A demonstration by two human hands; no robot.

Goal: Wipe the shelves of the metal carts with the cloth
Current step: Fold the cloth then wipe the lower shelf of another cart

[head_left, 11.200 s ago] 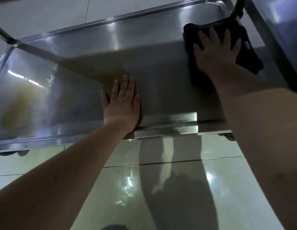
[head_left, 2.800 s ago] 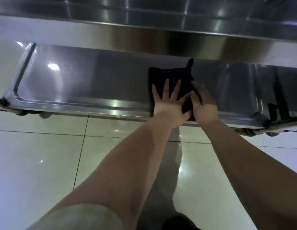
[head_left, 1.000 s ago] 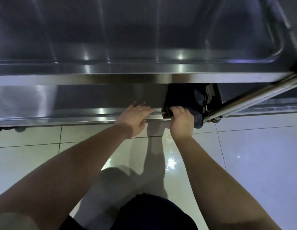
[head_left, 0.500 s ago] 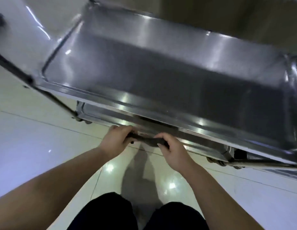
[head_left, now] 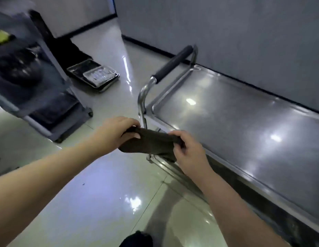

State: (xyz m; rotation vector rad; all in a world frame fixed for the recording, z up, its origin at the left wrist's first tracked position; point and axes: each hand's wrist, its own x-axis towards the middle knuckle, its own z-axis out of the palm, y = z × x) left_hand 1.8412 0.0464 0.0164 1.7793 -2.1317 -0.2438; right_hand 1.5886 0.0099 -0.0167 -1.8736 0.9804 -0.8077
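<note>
Cloth [head_left: 149, 142], dark, is held in the air at frame centre, stretched between both hands. Left hand [head_left: 114, 133] grips its left end, fingers curled round the fabric, thumb on the near side. Right hand [head_left: 189, 150] pinches the right end, fingers curled. Cloth hangs in front of the near left corner of the metal cart [head_left: 244, 136], apart from the top shelf. Cart fills the right half of the frame, top shelf shiny with light reflections, push handle [head_left: 173, 64] with dark grip at its left end. Upper left: grey cart [head_left: 39, 90], blurred, dark things on its shelves. Beyond it, metal trays [head_left: 97, 76] on the tiled floor [head_left: 94, 193]
</note>
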